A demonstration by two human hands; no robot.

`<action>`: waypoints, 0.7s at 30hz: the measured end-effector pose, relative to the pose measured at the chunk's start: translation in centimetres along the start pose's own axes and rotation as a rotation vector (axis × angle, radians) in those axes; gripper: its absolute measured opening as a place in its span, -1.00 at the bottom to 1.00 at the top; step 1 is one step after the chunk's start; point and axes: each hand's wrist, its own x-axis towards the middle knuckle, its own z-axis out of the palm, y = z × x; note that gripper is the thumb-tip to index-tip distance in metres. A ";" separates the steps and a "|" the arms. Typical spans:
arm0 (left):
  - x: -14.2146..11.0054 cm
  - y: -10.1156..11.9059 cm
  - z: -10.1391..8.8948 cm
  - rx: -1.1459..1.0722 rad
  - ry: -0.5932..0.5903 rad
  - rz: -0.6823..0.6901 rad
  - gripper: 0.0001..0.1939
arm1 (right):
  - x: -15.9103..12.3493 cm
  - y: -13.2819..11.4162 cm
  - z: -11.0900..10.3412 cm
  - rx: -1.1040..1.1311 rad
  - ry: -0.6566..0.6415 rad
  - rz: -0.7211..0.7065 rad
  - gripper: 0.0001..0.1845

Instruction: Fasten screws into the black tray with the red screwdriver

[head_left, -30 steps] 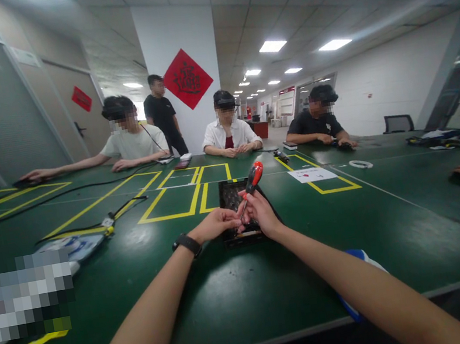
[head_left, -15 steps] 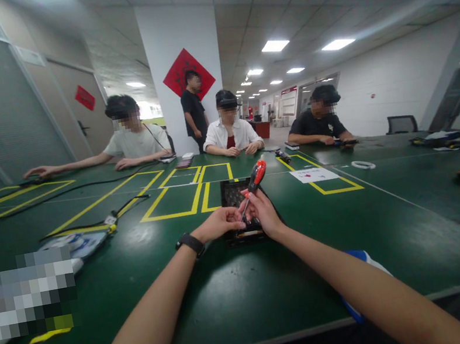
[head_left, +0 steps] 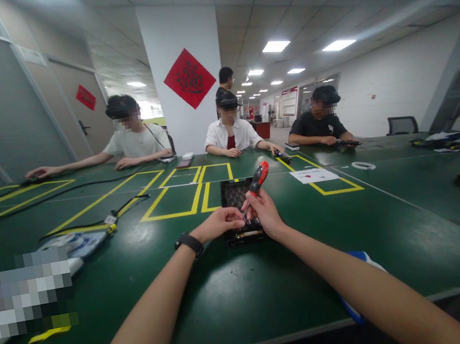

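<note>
A screwdriver [head_left: 261,175] with a red and black handle is held by my right hand [head_left: 268,214], whose fingers wrap its lower part. The handle points up and to the right, and the thin shaft slants down to the left. My left hand [head_left: 220,222], with a dark wristband, is closed in a pinch close to the shaft's lower end. What those fingertips hold, if anything, is too small to make out. Under both hands lies an open black case [head_left: 230,190] with small dark parts inside; my hands cover much of it.
Yellow tape [head_left: 170,215] outlines areas on the green table [head_left: 218,304]. A paper sheet [head_left: 314,175] and a white ring [head_left: 363,165] lie to the right. A blue and white object [head_left: 352,307] sits beneath my right forearm. Cables [head_left: 131,204] run at left. Several people sit around.
My right hand has shifted its grip slightly on the screwdriver, and my left hand stays almost still. The standing person has moved right, and the person opposite has reached toward a dark object.
</note>
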 end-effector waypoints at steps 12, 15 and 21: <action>-0.2 0.4 -0.2 -0.039 -0.064 0.006 -0.74 | -0.2 0.2 -0.3 0.089 -0.052 0.069 -0.63; -0.3 0.6 -0.2 -0.035 -0.088 -0.003 -0.72 | -0.2 0.2 -0.2 0.074 -0.063 0.061 -0.67; 0.0 -0.1 -0.1 -0.042 -0.058 0.044 -0.70 | -0.1 0.4 -0.1 0.040 -0.025 0.025 -0.76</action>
